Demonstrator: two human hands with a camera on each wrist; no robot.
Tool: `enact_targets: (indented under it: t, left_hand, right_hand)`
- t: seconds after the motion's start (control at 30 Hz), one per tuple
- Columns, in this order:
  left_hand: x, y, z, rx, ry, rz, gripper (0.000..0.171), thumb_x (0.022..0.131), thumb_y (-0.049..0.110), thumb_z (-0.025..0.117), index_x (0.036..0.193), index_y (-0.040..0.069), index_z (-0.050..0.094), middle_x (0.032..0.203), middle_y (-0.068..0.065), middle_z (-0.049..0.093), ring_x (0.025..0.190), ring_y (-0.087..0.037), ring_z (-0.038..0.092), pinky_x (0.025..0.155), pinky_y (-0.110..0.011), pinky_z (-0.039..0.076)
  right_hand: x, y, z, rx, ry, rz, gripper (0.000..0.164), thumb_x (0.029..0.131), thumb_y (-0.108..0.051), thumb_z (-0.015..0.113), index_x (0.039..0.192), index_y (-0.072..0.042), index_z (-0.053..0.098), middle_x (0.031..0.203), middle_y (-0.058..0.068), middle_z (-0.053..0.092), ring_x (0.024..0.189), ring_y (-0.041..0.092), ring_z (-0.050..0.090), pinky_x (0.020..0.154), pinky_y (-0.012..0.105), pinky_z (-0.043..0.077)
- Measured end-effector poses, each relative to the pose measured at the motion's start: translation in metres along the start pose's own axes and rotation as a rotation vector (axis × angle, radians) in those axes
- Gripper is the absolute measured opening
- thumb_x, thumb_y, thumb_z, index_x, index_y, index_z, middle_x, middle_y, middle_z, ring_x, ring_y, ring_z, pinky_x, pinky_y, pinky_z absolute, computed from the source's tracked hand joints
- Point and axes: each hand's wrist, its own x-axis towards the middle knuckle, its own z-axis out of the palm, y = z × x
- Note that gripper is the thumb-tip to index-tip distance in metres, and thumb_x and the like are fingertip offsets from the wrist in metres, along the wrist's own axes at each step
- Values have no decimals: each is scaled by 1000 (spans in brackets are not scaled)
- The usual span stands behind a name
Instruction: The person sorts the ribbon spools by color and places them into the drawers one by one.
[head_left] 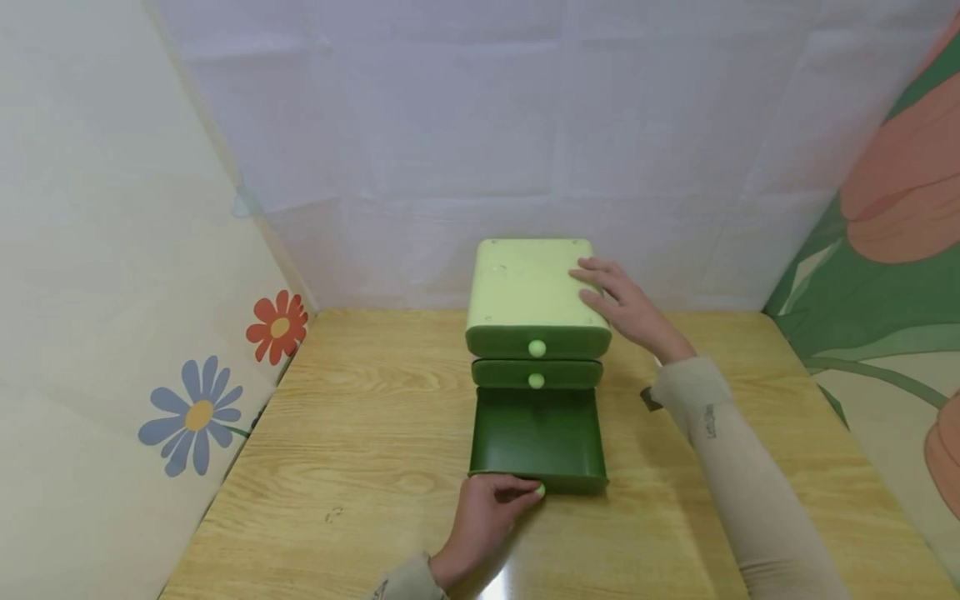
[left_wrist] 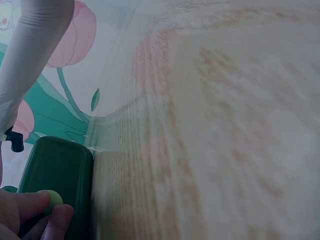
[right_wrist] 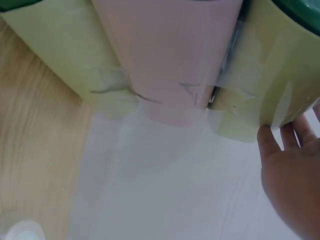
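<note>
A small chest of drawers (head_left: 525, 287) with a pale green top and dark green fronts stands on the wooden table. Its bottom drawer (head_left: 536, 437) is pulled far out, and the inside shows bare green. My left hand (head_left: 486, 510) pinches that drawer's light green knob (left_wrist: 54, 201) between thumb and fingers. The upper two drawers sit closed, each with a round knob (head_left: 537, 348). With fingers extended, my right hand (head_left: 628, 310) rests on the chest's top at its right edge. In the right wrist view, a pink middle section (right_wrist: 170, 45) lies between two yellow-green ones.
Wood-grain table (head_left: 360, 442) surrounds the chest. A white sheet (head_left: 420, 150) hangs behind it. Flower-printed panels stand at left and right, one with a blue flower (head_left: 198, 415). Clear tape (right_wrist: 250, 60) runs across the chest's sections.
</note>
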Motion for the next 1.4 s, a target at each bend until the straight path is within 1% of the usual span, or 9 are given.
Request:
enact_targets:
  t: [0.23, 0.33, 0.47, 0.67, 0.83, 1.03, 1.2, 1.3, 1.4]
  left_hand:
    - [0, -3, 2, -14, 4, -1, 10, 86, 16, 85, 96, 13, 83, 92, -1, 81, 80, -8, 75, 72, -18, 60]
    - [0, -3, 1, -22, 5, -3, 11, 86, 16, 85, 97, 13, 83, 92, -1, 81, 80, -9, 76, 72, -18, 60]
    - [0, -2, 1, -27, 6, -4, 11, 87, 17, 85, 97, 13, 83, 92, -2, 81, 80, -9, 76, 72, -18, 60]
    - [0, -3, 1, -27, 11, 2, 11, 86, 16, 85, 97, 12, 83, 92, -2, 81, 80, -10, 76, 72, -19, 60]
    - [0, -4, 1, -17, 7, 0, 11, 87, 15, 84, 97, 11, 83, 92, -3, 81, 80, -8, 76, 73, -19, 60]
    - [1, -6, 2, -13, 6, 2, 11, 87, 13, 84, 97, 11, 83, 92, -2, 81, 79, -5, 74, 72, -20, 61]
    - [0, -5, 2, -38, 5, -15, 12, 87, 15, 84, 97, 11, 82, 92, -3, 81, 79, -7, 75, 72, -19, 60]
    - [0, -5, 2, -52, 7, -27, 12, 86, 16, 85, 97, 12, 83, 93, -3, 81, 80, -9, 75, 72, -18, 60]
    - [0, -5, 2, -52, 9, -31, 12, 86, 17, 85, 97, 12, 83, 92, -3, 81, 80, -9, 76, 72, -18, 60]
  right_hand:
    - [-6, 10, -4, 185, 84, 41, 60, 111, -36, 47, 165, -22, 24, 172, 3, 22, 160, 28, 18, 130, 55, 17]
    - [-10, 20, -10, 206, 157, 53, 57, 111, -36, 48, 163, -21, 29, 170, 2, 29, 157, 27, 24, 128, 56, 22]
    - [-20, 38, -20, 171, 198, 111, 59, 110, -34, 51, 163, -17, 30, 168, 9, 32, 155, 31, 28, 127, 58, 24]
    - [-44, 72, -31, -5, 127, 285, 73, 108, -43, 52, 166, -14, 18, 170, 21, 22, 155, 43, 23, 125, 65, 21]
    - [-63, 104, -34, -116, 43, 406, 82, 106, -40, 57, 166, -7, 12, 170, 29, 14, 154, 53, 14, 121, 74, 16]
    - [-87, 137, -33, -255, -32, 448, 94, 99, -39, 69, 162, 5, 15, 164, 38, 14, 150, 59, 15, 120, 75, 15]
    - [-98, 147, -28, -229, -62, 492, 98, 91, -29, 79, 158, 11, 19, 160, 41, 23, 144, 60, 27, 118, 75, 21]
    - [-101, 149, -25, -195, -56, 517, 95, 89, -21, 80, 158, 10, 23, 156, 39, 34, 134, 56, 41, 113, 73, 32]
    - [-102, 149, -24, -197, -54, 533, 92, 88, -19, 79, 158, 7, 25, 154, 37, 36, 131, 55, 44, 110, 73, 34]
